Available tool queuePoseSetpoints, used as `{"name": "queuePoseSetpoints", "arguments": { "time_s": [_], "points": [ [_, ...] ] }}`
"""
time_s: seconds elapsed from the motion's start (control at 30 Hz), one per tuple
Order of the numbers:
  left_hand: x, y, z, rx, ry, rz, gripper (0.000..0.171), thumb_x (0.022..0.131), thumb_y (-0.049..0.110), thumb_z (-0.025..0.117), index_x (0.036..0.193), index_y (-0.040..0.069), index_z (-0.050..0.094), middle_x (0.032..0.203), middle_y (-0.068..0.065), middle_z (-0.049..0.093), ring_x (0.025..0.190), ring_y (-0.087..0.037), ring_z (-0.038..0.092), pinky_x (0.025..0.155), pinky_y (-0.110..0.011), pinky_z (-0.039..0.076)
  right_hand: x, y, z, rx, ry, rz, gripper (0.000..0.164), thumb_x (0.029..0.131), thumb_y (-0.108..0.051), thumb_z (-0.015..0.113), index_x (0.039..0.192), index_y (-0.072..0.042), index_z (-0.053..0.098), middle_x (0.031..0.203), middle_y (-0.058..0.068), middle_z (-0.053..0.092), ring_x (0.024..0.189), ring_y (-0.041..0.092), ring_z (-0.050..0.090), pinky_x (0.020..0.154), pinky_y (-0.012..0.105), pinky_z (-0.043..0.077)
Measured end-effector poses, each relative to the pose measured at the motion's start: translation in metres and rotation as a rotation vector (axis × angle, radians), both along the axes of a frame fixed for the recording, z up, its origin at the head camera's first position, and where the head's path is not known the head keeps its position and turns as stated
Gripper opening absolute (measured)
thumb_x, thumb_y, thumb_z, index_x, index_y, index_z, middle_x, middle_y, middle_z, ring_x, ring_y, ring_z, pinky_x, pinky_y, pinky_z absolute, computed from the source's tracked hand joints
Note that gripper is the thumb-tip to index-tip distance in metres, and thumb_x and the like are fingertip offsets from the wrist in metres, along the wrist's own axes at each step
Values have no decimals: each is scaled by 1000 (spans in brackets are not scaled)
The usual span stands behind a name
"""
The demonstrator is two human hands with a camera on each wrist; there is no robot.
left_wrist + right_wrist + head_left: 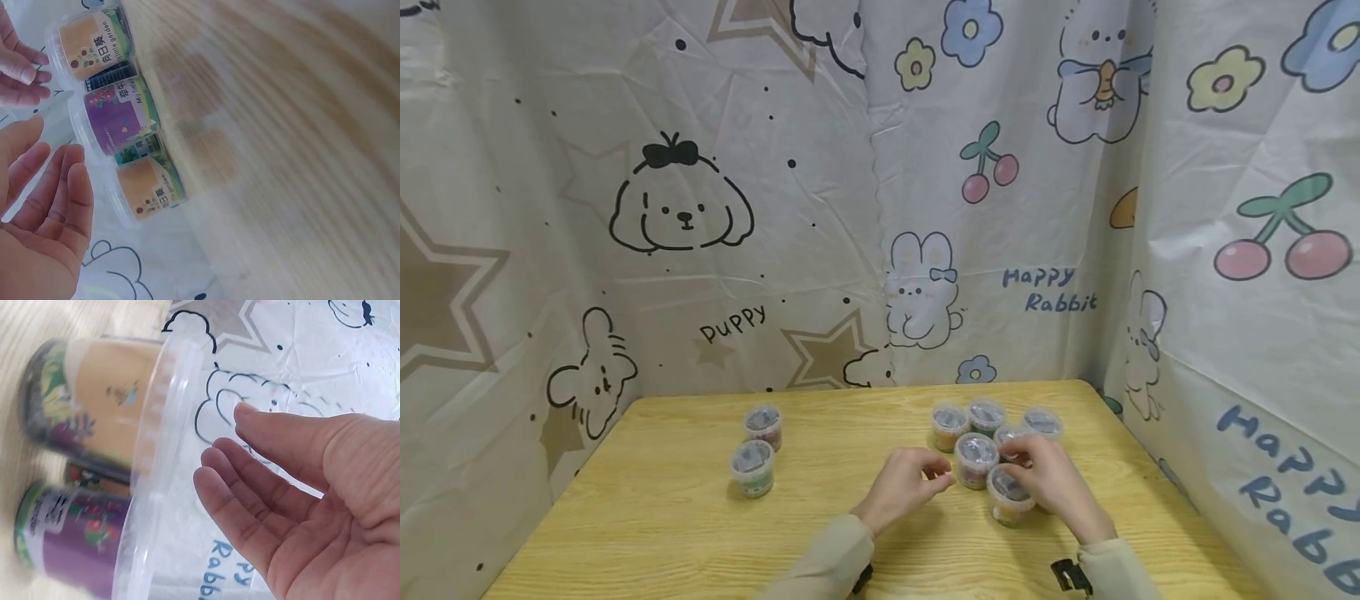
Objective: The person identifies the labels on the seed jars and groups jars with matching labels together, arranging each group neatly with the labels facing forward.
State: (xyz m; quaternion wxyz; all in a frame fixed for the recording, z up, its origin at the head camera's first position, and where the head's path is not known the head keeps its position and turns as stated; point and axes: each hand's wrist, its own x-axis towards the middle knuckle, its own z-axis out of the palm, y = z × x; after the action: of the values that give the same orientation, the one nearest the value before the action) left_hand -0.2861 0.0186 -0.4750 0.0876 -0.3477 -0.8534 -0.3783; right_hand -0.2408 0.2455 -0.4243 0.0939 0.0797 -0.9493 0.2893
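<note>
Fingers (234, 509) loose and empty on left hand (906, 485) and right hand (1052, 479), by tubs (977, 462) at right on desk (662, 533). Likely light, hard, maybe slippery; best held around the middle.

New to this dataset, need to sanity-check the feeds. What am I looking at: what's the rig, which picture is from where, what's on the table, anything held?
There is no robot: a person works with two bare hands, and the cameras are worn. The wide picture comes from the head, looking forward and down. The two close-ups come from the wrists, each showing that hand's own work.

On the wooden table are small lidded tubs: a pair of tubs on the left and a cluster of tubs on the right, at least six. Printed cloth hangs around it.

The left hand is beside the cluster, the right hand over it. Neither appears to hold anything.
</note>
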Motion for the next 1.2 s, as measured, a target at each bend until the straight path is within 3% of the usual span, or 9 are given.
{"name": "queuePoseSetpoints", "arguments": {
  "time_s": [0.27,0.4,0.53,0.7,0.9,1.1,1.2],
  "points": [
    [2,22,5,-40,-12,-77,20,85,15,77,104,9,75,96,-2,75,76,0,63,66,-9,48,6,15,-5,9,-54,-22,22,80,-7,78,102,-2,74,97,9,73,83,19,66,71,37,56],
    [6,34,4,-85,-25,-124,26,85,15,77,110,9,73,104,-3,74,82,-2,65,69,-9,49,8,20,-8,49,-76,31,30,75,-15,83,101,-4,74,101,10,74,91,25,68,78,45,56],
    [8,43,3,-118,-5,-136,30,84,10,77,113,10,71,107,-3,73,86,-5,67,73,-9,50,8,23,-13,117,-30,133,37,69,-18,88,100,-5,74,102,9,73,96,30,66,86,52,53],
    [9,49,-2,-130,8,-157,26,85,8,76,110,11,72,106,-1,74,86,-2,67,74,-6,49,9,20,-18,209,-1,160,37,67,-18,88,101,-8,75,106,9,73,103,34,62,93,59,45],
    [10,49,-4,-123,-66,-147,21,85,14,76,106,13,72,107,2,73,88,-1,67,75,-9,51,10,16,-21,231,28,156,38,65,-21,90,100,-12,76,102,1,75,98,26,60,90,52,45],
    [11,49,-4,-124,-89,-121,18,82,19,79,98,16,70,107,4,73,92,-1,68,77,-10,53,9,15,-25,255,128,167,43,61,-35,90,95,-13,76,93,-2,73,90,19,61,86,46,50],
    [12,47,-5,-128,-99,-118,18,82,19,79,97,17,69,107,5,72,92,0,67,78,-11,53,10,13,-29,263,157,164,40,60,-37,90,90,-15,76,86,-7,70,83,14,61,80,38,51]
  ]
}}
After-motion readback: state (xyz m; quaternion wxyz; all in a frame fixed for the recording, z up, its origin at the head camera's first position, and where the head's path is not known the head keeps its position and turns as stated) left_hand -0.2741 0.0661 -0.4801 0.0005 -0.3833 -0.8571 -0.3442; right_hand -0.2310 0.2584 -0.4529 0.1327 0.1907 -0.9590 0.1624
